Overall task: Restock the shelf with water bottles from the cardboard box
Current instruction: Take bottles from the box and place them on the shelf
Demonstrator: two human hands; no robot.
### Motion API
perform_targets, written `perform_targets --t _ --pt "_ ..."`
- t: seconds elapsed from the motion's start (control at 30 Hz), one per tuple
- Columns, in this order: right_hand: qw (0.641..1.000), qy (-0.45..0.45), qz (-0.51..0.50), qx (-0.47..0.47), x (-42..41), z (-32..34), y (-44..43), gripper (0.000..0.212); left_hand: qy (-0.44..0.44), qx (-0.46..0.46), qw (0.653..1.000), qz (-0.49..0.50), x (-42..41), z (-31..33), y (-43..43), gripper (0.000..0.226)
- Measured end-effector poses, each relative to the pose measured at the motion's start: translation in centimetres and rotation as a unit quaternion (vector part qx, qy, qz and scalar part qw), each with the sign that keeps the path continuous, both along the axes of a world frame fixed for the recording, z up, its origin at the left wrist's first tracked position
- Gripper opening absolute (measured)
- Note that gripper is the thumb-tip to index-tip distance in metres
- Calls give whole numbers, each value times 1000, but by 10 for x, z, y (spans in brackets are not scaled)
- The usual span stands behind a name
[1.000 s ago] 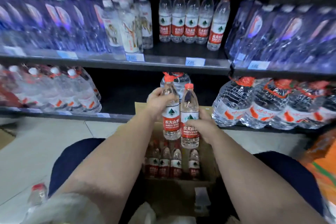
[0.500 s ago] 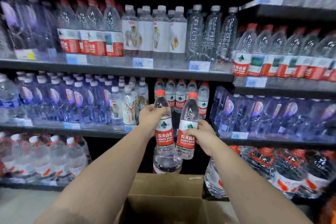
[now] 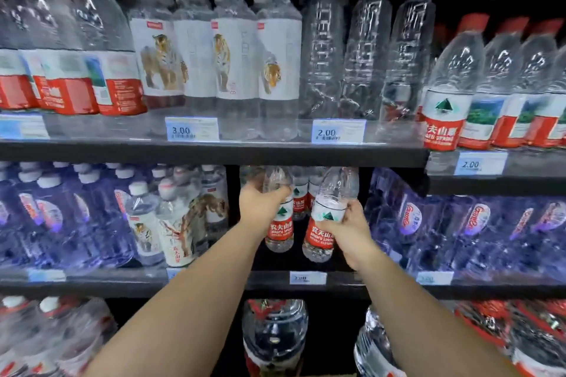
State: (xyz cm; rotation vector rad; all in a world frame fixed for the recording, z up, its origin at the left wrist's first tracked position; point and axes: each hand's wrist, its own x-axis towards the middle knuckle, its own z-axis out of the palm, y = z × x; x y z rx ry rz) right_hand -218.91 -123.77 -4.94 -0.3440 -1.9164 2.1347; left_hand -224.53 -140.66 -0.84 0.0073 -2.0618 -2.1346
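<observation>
Left hand (image 3: 260,205) curled round neck and shoulder of left-hand bottle (image 3: 279,228), near upright; fingertips hidden behind it. Right hand (image 3: 349,231) clamped round label of right-hand bottle (image 3: 320,237), top leaning right. Both held in the middle shelf (image 3: 214,280) gap, clear of its deck. Caps cut off by upper shelf edge (image 3: 214,153). Matching stock bottles (image 3: 300,199) behind, mostly hidden. Price tag (image 3: 307,277) too blurred to read.
</observation>
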Motion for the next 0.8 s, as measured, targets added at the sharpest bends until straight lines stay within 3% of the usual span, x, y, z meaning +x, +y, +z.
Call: perform_targets --t 0.2,0.33,0.47,0.57,0.63,0.8 --pt "994 -22 22 101 -35 -33 13 83 29 -78 996 -32 -29 -31 16 59" --pt "996 -24 31 85 -43 -41 12 78 10 -53 997 -60 -43 -49 12 65" --pt "992 -5 50 112 -45 -45 5 74 -5 -107 988 -115 -44 -72 4 71" --pt "992 -6 16 128 -44 -52 -4 69 -15 -161 982 -96 -38 -97 -7 74" --pt "991 -30 -19 129 -44 -56 -7 59 -26 -179 981 -72 -38 -106 -11 63" --pt "981 -56 -94 162 -49 -59 -3 54 -34 -191 978 -77 -49 -102 -2 59"
